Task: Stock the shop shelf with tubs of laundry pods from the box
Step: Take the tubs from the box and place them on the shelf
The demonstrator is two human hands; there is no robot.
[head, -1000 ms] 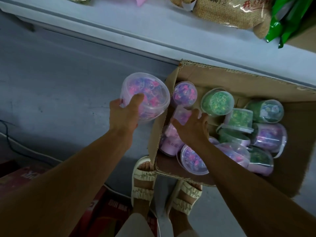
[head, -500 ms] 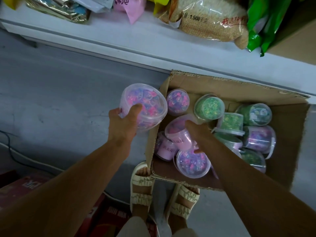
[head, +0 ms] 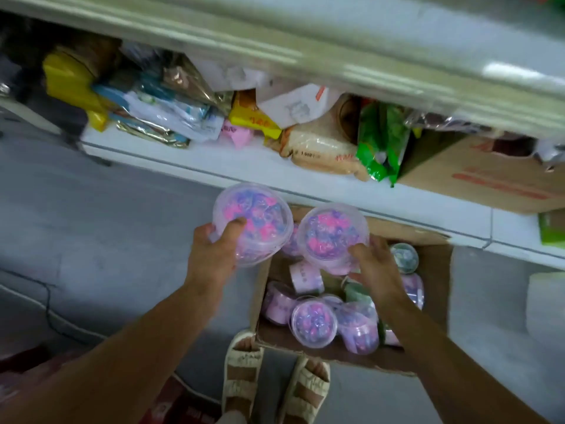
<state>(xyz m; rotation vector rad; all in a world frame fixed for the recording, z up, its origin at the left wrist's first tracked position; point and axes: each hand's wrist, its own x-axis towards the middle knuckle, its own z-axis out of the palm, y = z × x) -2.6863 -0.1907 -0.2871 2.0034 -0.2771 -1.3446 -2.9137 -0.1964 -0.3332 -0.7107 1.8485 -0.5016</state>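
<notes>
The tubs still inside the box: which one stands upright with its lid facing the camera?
The pink and purple tub near the front edge of the box. Its round clear lid faces up; its neighbours lie tipped over.

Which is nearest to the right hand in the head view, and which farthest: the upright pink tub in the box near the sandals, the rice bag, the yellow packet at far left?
Measured from the right hand:
1. Upright pink tub, in the box just below-left of the hand.
2. Rice bag, on the lower shelf straight above.
3. Yellow packet, at the shelf's far left end, farthest.
</notes>
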